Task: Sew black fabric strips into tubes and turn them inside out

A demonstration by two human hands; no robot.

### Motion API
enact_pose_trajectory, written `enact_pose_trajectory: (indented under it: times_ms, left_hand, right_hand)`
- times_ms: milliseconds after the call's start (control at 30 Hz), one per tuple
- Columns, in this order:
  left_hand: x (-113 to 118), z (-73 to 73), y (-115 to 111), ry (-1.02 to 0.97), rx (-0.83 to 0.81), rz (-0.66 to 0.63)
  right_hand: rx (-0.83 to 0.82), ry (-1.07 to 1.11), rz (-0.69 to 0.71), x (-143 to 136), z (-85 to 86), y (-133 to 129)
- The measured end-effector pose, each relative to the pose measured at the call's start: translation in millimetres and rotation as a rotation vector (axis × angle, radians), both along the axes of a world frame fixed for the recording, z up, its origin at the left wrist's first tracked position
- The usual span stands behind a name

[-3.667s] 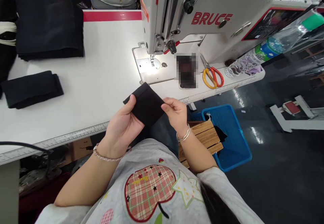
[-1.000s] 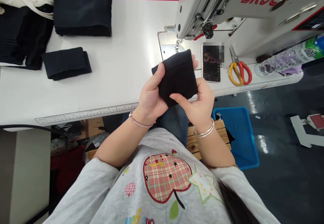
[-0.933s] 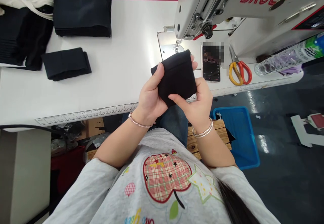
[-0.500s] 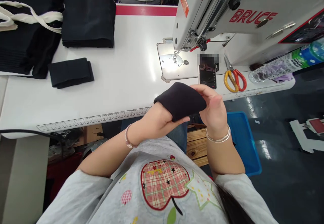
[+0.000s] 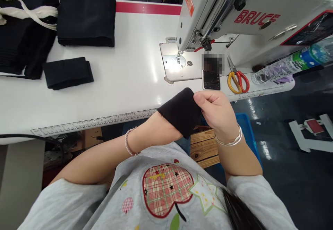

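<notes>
A small black fabric piece (image 5: 182,112), like a pocket or tube, is held up over the table's front edge. My left hand (image 5: 168,129) is pushed inside it, so its fingers are hidden and I cannot tell how they are bent. With thumb and fingers closed, my right hand (image 5: 215,110) pinches the upper right corner of the cloth. Beyond both hands stands a sewing machine (image 5: 234,8), its presser foot (image 5: 179,57) above the metal plate.
On the left lie a folded black cloth (image 5: 68,73), a black fabric stack (image 5: 85,15) and a cream strap (image 5: 33,12). A phone (image 5: 211,81), scissors (image 5: 237,81) and a plastic bottle (image 5: 291,61) are at the right. Below sits a blue bin (image 5: 247,126).
My left hand has gone deeper into the black fabric piece, covering its fingers. My right hand has turned from a loose, open-palmed hold to a pinch on the corner.
</notes>
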State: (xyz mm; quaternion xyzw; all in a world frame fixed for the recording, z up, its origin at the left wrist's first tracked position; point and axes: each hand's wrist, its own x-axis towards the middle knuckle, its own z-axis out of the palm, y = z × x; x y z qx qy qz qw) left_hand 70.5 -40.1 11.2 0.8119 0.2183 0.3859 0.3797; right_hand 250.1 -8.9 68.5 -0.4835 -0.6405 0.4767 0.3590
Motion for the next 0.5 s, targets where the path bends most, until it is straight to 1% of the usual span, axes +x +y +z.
enact_pose_trajectory:
  times_ms: [67, 133, 267, 333, 400, 433, 500]
  left_hand:
    - [-0.6, 1.6, 2.7, -0.029, -0.107, 0.015]
    - [-1.4, 5.2, 6.2, -0.064, -0.172, 0.011]
    - [-3.2, 14.5, 11.7, -0.093, -0.237, -0.036]
    - [-3.5, 16.6, 12.1, -0.076, -0.233, -0.068]
    - [-3.2, 15.3, 10.5, -0.034, -0.189, -0.104]
    - [-2.9, 13.3, 9.2, -0.029, -0.185, -0.101]
    - [-2.4, 7.9, 6.0, -0.092, -0.256, -0.021]
  right_hand:
    - [0.012, 0.017, -0.018, -2.3, 3.1, -1.1]
    - [0.022, 0.016, -0.053, -6.2, 7.2, -3.7]
    - [0.008, -0.035, -0.089, -16.5, 15.5, -12.5]
    - [0.018, -0.070, -0.094, -20.1, 17.5, -16.3]
    - [0.024, -0.103, -0.079, -20.1, 17.9, -18.2]
    - [0.018, -0.107, -0.060, -18.7, 18.0, -18.2]
    - [-0.003, -0.084, 0.003, -13.9, 19.0, -17.0]
